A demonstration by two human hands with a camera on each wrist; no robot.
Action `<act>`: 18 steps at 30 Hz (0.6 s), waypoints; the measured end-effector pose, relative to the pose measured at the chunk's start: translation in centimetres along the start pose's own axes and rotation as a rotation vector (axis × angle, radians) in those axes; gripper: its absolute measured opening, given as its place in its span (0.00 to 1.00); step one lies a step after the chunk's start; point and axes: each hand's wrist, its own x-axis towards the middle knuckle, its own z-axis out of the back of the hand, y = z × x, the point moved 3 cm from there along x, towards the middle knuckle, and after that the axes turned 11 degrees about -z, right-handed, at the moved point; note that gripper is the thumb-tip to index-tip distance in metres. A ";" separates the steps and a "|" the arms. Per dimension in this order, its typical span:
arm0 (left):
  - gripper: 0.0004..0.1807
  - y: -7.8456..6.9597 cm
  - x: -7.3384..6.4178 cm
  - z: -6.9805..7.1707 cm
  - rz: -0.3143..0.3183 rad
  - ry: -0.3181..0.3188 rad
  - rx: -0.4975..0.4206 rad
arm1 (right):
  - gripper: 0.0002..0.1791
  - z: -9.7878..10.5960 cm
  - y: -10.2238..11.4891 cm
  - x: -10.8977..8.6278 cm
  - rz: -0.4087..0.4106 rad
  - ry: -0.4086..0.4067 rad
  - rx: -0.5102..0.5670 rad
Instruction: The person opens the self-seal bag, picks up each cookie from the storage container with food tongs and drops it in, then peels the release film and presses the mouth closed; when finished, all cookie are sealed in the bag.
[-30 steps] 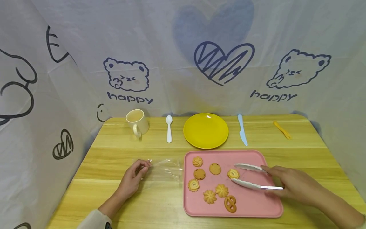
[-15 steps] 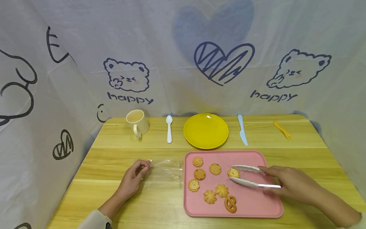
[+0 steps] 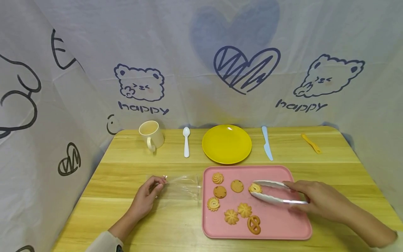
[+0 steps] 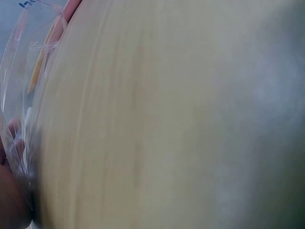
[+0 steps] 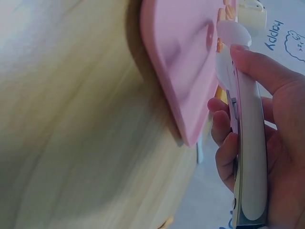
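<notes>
My right hand grips white-tipped tongs, reaching in over the pink tray from the right. Between the tong tips sits a ridged round cookie, one tip on either side of it. In the right wrist view, fingers and thumb wrap the pale handle of the tongs. Left of the tray, my left hand pinches one end of a clear plastic bag lying on the table. The bag's film also shows at the left edge of the left wrist view.
Several other cookies lie on the tray's left half, with a pretzel-shaped one near the front. Along the back stand a cream mug, white spoon, yellow plate, light blue knife and small orange utensil.
The tongs have moved a little left and their tips have drawn closer around the cookie, which has shifted slightly left and back. My left hand and the bag have stayed put.
</notes>
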 end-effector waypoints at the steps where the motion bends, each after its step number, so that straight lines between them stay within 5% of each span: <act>1: 0.08 0.0 0.0 0.0 -0.001 0.000 0.001 | 0.36 0.1 0.1 0.1 -0.001 0.009 0.007; 18: 0.08 -0.1 0.0 -0.1 -0.016 0.001 -0.013 | 0.36 0.1 7.3 5.4 0.143 0.100 0.023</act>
